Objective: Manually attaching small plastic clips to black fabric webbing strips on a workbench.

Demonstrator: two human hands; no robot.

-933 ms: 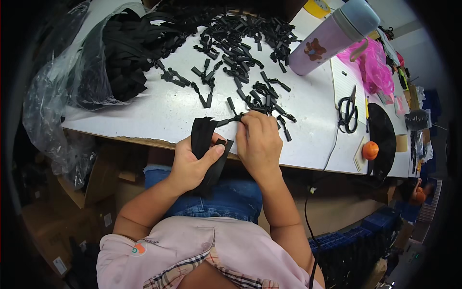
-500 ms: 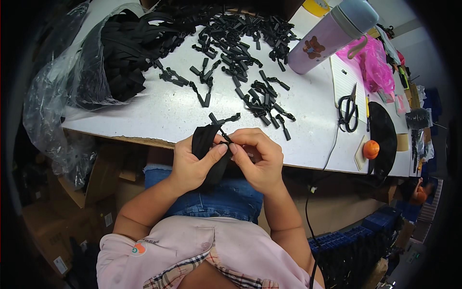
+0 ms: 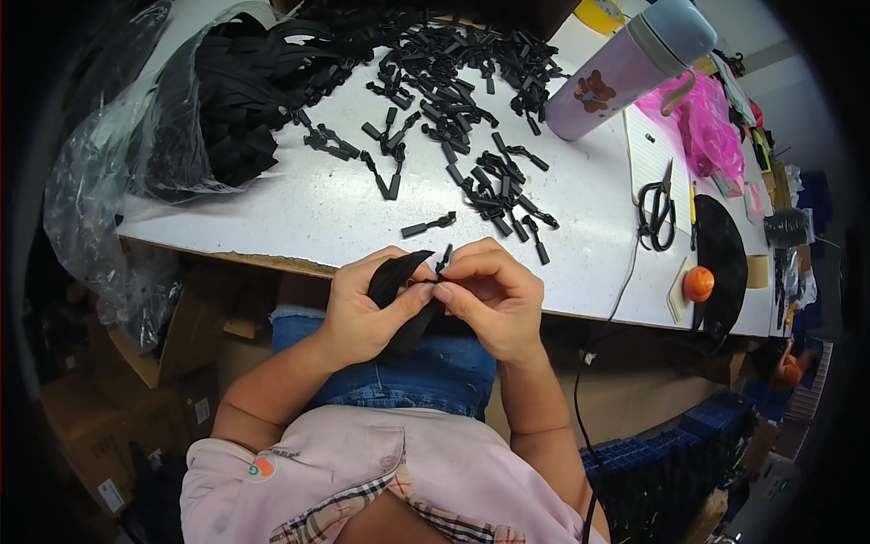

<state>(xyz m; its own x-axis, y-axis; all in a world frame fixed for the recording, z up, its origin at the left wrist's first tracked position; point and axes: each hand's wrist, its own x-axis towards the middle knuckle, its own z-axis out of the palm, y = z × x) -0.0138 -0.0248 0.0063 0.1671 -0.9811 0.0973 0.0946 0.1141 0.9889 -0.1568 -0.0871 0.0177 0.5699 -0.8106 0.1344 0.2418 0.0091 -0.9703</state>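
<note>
My left hand (image 3: 355,310) is closed on a folded black zipper tape (image 3: 391,279), which loops over its fingers and hangs down over my lap. Thumb and finger of my right hand (image 3: 500,304) pinch a small black zipper slider (image 3: 445,260) against the end of the tape, its pull sticking up between the hands. The fingertips of both hands meet there, so the exact join of slider and tape is hidden. Just beyond them, a single loose slider with a long pull (image 3: 428,225) lies on the white table (image 3: 272,218).
Several loose sliders (image 3: 503,186) lie ahead, with a larger heap (image 3: 444,82) behind. Black tapes (image 3: 236,100) fill a clear plastic bag (image 3: 91,208) at left. On the right are a lilac bottle (image 3: 603,77), scissors (image 3: 657,213), a notebook (image 3: 642,150) and an orange fruit (image 3: 699,284).
The tape has been turned in my left hand, and the held slider's pull now points up. My right hand has shifted slightly right. The loose slider beyond now shows uncovered.
</note>
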